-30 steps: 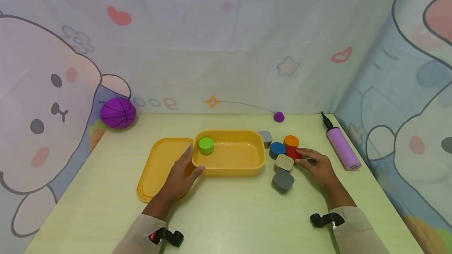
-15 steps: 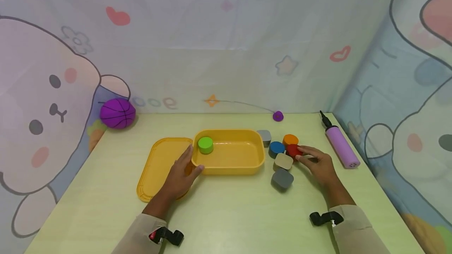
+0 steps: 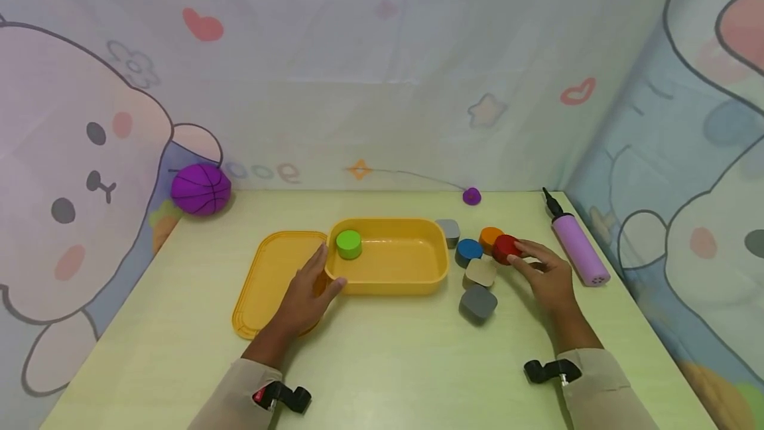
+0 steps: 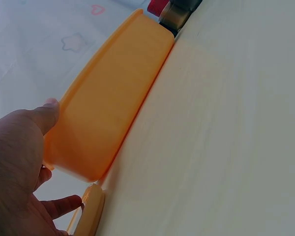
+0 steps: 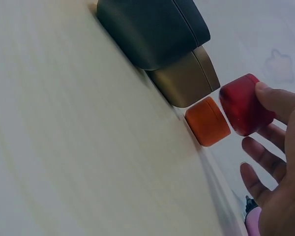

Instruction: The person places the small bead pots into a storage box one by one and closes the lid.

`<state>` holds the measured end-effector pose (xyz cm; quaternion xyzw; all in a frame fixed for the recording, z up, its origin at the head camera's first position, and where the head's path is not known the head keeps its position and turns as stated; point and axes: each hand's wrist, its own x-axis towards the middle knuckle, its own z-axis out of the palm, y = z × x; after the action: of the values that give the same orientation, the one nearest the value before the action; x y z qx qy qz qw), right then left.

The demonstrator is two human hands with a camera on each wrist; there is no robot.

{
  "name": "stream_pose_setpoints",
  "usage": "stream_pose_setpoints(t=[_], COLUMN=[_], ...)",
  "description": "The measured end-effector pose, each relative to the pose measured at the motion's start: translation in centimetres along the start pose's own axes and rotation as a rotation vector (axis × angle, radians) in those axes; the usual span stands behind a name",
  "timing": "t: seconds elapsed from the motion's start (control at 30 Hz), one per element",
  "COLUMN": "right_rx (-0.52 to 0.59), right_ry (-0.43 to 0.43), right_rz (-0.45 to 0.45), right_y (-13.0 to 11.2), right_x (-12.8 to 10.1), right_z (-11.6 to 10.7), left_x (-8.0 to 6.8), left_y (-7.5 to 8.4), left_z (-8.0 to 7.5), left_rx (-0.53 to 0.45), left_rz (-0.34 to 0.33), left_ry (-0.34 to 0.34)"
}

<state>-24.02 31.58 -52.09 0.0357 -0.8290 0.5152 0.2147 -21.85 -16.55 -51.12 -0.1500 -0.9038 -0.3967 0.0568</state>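
Head view: R hand (image 3: 546, 274) pinches red disc (image 3: 506, 248) w/ thumb + fingertips, disc tilted and lifted off bench (image 3: 382, 363), just beside orange disc (image 3: 491, 236). Right wrist view confirms: thumb on red disc (image 5: 243, 104), other fingers (image 5: 263, 153) spread below it, orange disc (image 5: 207, 121) apart from it by a small gap. Blue disc (image 3: 468, 251), tan block (image 3: 480, 273), dark grey block (image 3: 478, 302) close to the left of the hand; light grey block (image 3: 448, 231) touching tray's right end. L hand (image 3: 307, 294) rests at near-left corner of yellow tray (image 3: 388, 281), thumb along front wall, fingers straight, lying over lid (image 3: 265, 281). Green disc (image 3: 349, 244) inside tray, far-left corner. Purple ball (image 3: 200, 190) far left, pump (image 3: 574, 249) at right edge.
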Motion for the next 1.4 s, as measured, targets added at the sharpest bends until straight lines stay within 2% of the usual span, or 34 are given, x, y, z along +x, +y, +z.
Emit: stream_pose_setpoints(t=[0.2, 0.37, 0.53, 0.73, 1.2, 1.4], right_rx=[0.128, 0.167, 0.152, 0.138, 0.103, 0.013], right_ry=[0.095, 0.118, 0.092, 0.039, -0.031, -0.054], right_rz=[-0.111, -0.201, -0.254, -0.297, -0.308, -0.332], right_y=[-1.7, -5.1, -8.0, -10.2, -10.3, -11.4], right_x=[0.3, 0.3, 0.1, 0.0, 0.8, 0.2], right_z=[0.2, 0.8, 1.9, 3.9, 10.5, 12.9], left_x=[0.1, 0.2, 0.3, 0.3, 0.1, 0.3], left_y=[0.1, -0.2, -0.3, -0.3, -0.2, -0.5], left_z=[-0.1, 0.0, 0.1, 0.2, 0.0, 0.1], left_rx=[-0.003, 0.001, 0.002, 0.000, 0.002, 0.004], left_rz=[-0.003, -0.010, 0.004, 0.008, 0.001, -0.001], left_ry=[0.000, 0.003, 0.001, 0.003, -0.002, -0.002])
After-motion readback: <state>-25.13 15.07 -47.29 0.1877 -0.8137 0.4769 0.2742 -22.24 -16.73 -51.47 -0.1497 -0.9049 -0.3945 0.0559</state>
